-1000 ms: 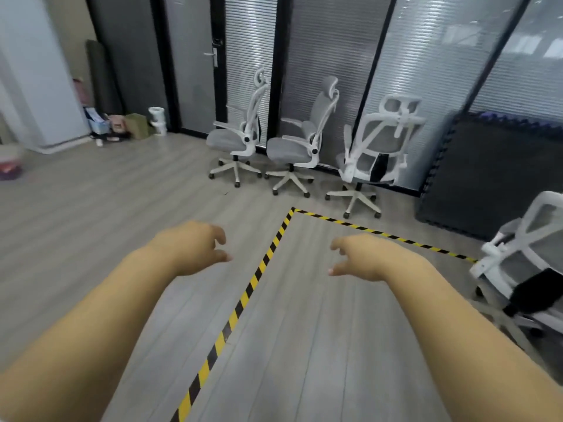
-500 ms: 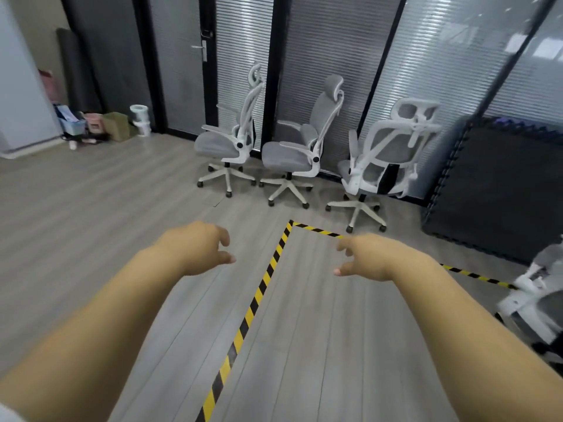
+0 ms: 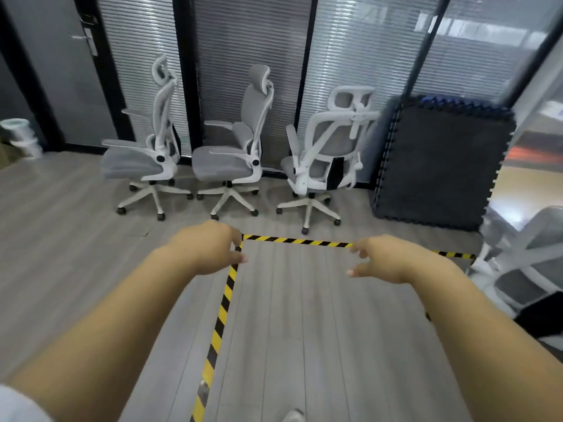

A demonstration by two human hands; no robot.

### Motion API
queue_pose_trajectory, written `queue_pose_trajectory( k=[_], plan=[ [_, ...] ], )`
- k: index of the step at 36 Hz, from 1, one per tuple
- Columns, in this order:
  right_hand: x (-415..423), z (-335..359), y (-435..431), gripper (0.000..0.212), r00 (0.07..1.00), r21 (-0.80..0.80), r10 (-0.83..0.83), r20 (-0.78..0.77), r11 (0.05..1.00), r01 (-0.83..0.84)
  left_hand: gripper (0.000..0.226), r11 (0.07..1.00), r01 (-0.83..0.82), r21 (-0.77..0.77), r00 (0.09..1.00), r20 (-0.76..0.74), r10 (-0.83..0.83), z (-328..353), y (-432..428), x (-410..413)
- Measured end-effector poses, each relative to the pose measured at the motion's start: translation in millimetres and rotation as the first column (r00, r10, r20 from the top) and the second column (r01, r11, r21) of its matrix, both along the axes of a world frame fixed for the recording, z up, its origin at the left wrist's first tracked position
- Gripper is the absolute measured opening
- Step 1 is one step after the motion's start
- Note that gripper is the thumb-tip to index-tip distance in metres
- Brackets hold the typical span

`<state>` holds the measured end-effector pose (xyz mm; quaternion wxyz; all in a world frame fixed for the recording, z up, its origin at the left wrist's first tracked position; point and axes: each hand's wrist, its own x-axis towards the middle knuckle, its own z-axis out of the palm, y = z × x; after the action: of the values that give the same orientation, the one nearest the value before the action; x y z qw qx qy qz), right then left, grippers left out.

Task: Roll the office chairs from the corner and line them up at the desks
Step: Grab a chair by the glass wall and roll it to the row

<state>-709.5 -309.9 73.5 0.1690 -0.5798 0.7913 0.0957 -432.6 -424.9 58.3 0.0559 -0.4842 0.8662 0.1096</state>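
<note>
I see three white office chairs (image 3: 227, 166) in row, upper middle. My left hand (image 3: 210, 248) and right hand (image 3: 385, 260) out front, fingers loosely curled, holding nothing.

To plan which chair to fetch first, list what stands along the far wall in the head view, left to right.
white container → left chair → middle chair → right chair → black foam mats → fourth chair, nearer, cut off by the right edge.
</note>
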Motion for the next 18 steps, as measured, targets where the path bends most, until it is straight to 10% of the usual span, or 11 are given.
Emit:
queue_pose_trajectory(
  k=[18],
  plan=[
    [-241.2,-3.6,-237.1,0.063,0.996,0.011,-0.089,0.015,0.996,0.089,0.044,0.997,0.076,0.002,0.997,0.025,-0.076,-9.8,-245.9,-244.3]
  ],
)
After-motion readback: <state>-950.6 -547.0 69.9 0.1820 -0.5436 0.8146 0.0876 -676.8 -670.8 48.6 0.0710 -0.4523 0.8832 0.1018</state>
